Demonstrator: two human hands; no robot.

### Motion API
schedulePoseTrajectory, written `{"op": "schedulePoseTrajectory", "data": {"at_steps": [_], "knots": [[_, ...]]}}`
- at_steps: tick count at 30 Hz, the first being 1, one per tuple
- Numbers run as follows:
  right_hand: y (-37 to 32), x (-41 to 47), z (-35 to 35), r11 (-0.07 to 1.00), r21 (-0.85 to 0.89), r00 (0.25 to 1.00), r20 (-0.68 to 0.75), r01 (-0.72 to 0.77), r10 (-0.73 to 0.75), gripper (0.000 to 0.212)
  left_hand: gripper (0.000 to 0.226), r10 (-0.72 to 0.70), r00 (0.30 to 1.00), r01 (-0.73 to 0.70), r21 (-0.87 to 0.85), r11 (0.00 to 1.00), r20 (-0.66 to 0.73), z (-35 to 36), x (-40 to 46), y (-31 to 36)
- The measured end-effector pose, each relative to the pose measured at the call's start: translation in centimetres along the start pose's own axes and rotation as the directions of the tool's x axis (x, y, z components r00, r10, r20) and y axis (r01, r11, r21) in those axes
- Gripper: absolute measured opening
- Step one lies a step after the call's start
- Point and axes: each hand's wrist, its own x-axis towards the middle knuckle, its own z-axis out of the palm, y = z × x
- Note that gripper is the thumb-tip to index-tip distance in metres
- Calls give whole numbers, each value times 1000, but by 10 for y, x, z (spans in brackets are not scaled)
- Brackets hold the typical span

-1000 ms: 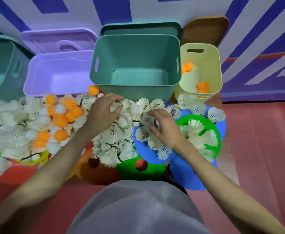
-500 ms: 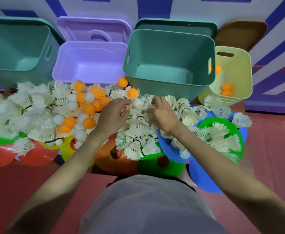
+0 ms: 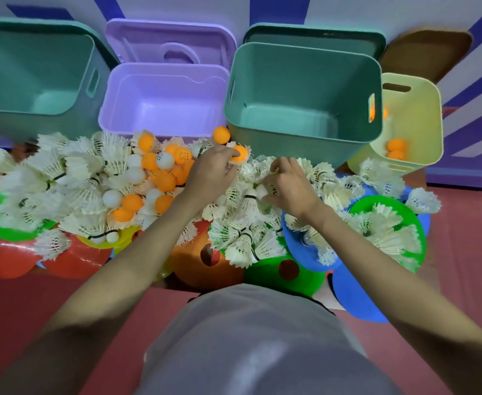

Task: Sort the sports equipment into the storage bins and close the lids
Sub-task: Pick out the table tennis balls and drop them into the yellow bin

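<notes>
Left hand (image 3: 210,173) moved up onto an orange ball (image 3: 240,153), pinching it, right hand (image 3: 287,182) pinching a white shuttlecock (image 3: 251,199), no legible writing

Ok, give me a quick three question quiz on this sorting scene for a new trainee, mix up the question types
1. True or false: the yellow bin already holds orange balls.
2. Which bin stands straight behind the two hands? A) the purple bin B) the green bin C) the yellow bin
3. Fill in: the left hand is touching an orange ____, and the right hand is among the white ____.

Key:
1. True; orange balls lie at its bottom.
2. B
3. ball; shuttlecocks
</notes>
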Motion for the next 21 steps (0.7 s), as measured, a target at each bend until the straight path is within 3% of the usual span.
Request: {"op": "schedulePoseTrajectory", "data": {"at_steps": [7, 13, 17, 21], "knots": [[9, -14, -12, 967, 247, 991, -97, -63, 90, 38, 23, -27, 1000, 27, 176, 984, -4, 15, 27, 4], [21, -24, -11, 936, 340, 974, -164, -95, 158, 37, 16, -15, 999, 5, 314, 949, 29, 25, 41, 1], [27, -32, -9, 895, 429, 949, -216, -118, 228, 35, 16, -27, 999, 19, 303, 953, 23, 31, 43, 0], [39, -43, -10, 869, 488, 929, -277, -85, 246, 34, 19, -63, 995, 81, 235, 969, -81, 26, 37, 12]]}}
